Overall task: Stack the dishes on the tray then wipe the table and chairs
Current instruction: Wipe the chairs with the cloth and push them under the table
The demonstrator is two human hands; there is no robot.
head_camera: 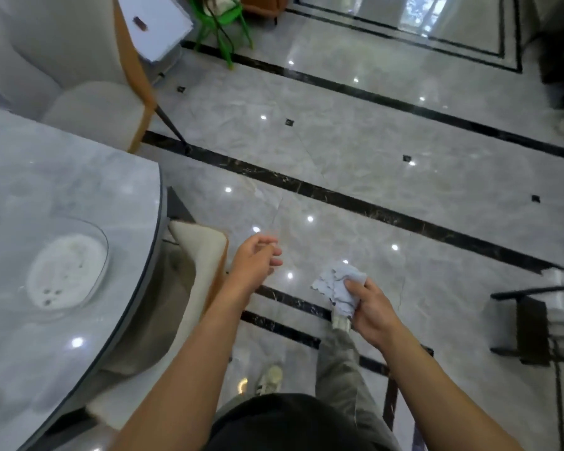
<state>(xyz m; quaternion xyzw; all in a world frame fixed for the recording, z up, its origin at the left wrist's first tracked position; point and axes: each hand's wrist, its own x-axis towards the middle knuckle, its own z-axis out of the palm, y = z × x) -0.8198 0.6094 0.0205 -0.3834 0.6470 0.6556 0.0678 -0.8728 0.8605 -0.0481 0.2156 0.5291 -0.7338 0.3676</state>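
My right hand (370,309) grips a crumpled pale blue cloth (339,281) above the floor, right of the table. My left hand (258,260) hangs in the air with relaxed fingers and holds nothing; it is just right of the back of a cream chair (199,255) tucked under the table. The grey marble table (62,177) fills the left side, with a glass turntable (67,265) on it showing a white round base and a few dark specks. A second cream chair (88,105) with an orange edge stands at the table's far side.
Glossy marble floor with black inlay lines spreads ahead. A green stool (222,24) and a white board (157,24) stand far back. A dark metal rack (534,327) is at the right. My legs and one shoe (269,379) show below.
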